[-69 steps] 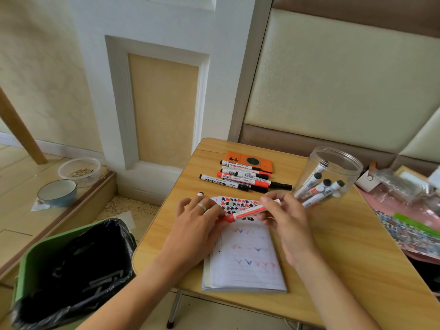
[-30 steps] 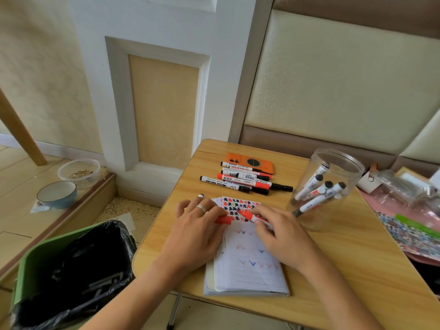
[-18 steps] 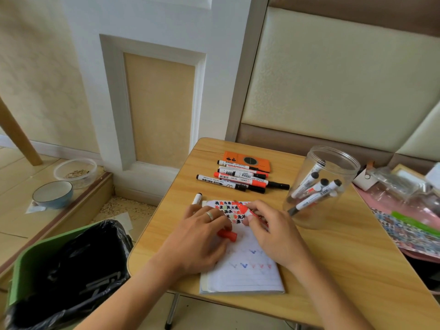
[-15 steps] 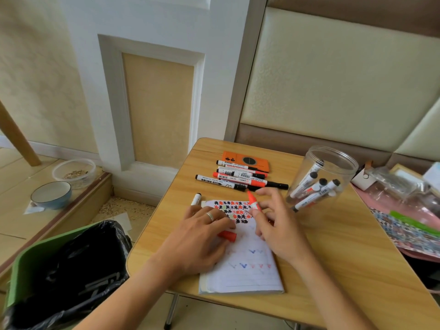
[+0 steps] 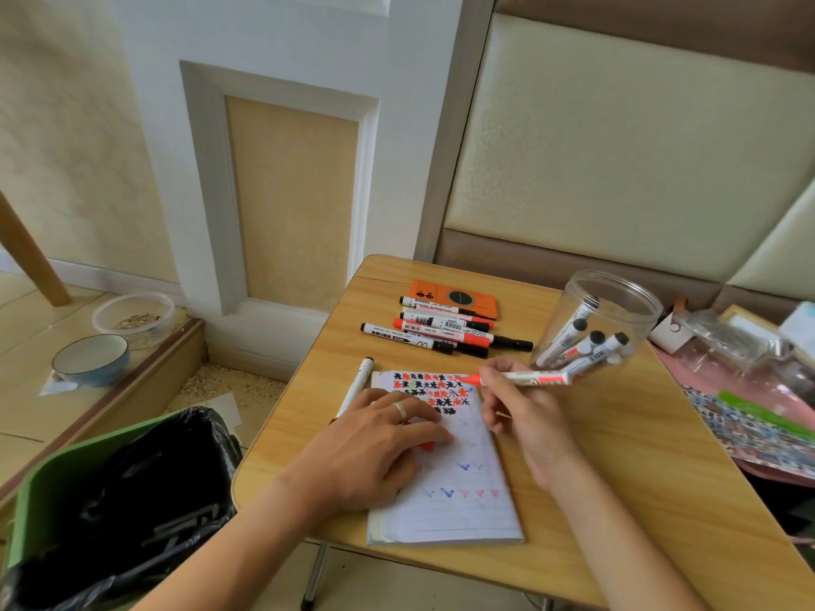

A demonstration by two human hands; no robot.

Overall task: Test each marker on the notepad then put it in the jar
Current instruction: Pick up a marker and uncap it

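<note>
Pinching uncapped red-tipped white marker (image 5: pixel 525 379) in right hand (image 5: pixel 525 416), nib poised over lined paper notepad (image 5: pixel 458 500). Pressing page flat with spread left hand (image 5: pixel 375 452). Ideally stroking lightly on blank lines, beside clear plastic jar (image 5: pixel 617 310).

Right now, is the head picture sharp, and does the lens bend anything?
Head view: the markers and jar are fairly sharp; the left hand looks slightly soft. The wide lens curves the wall panel edges and stretches the forearms near the bottom. Light is soft daylight, without hard glare.
</note>
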